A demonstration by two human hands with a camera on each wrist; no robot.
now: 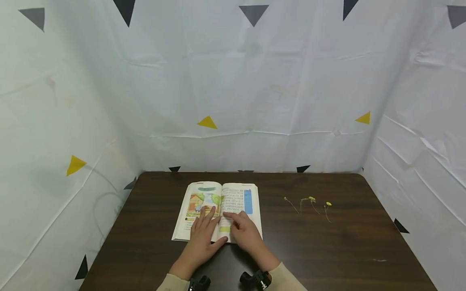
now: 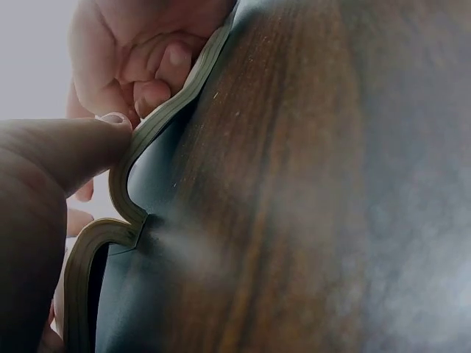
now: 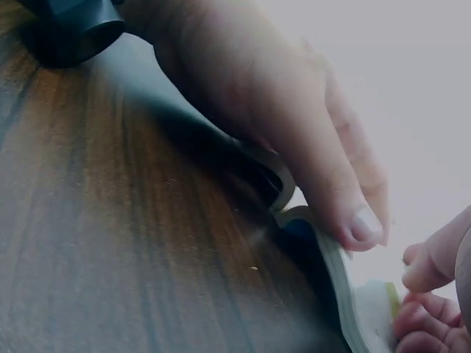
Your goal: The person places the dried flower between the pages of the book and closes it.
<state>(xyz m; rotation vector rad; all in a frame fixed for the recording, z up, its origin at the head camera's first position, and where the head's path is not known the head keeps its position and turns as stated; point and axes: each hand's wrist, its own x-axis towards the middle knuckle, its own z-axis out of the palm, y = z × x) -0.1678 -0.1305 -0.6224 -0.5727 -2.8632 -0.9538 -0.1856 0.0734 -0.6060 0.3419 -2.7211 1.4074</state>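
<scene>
An open book (image 1: pixel 255 222) lies on the table, a coloured picture on its left page and rows of small print with a blue box on its right page. My left hand (image 1: pixel 202 238) rests spread over the lower left page, its thumb reaching across to the bottom of the right page. In the left wrist view that thumb (image 2: pixel 81 147) presses on the page edge. My right hand (image 1: pixel 249 236) points with a straight index finger at the right page near the fold, its other fingers curled and holding nothing. Some text is hidden under both hands.
Several thin-stemmed small flowers (image 1: pixel 314 200), some with yellow heads, lie to the right of the book. The dark wooden table (image 1: pixel 349 250) is bounded by white sheets (image 1: pixel 255 93) with black, grey and yellow triangles. A black camera (image 1: pixel 256 279) sits on each wrist.
</scene>
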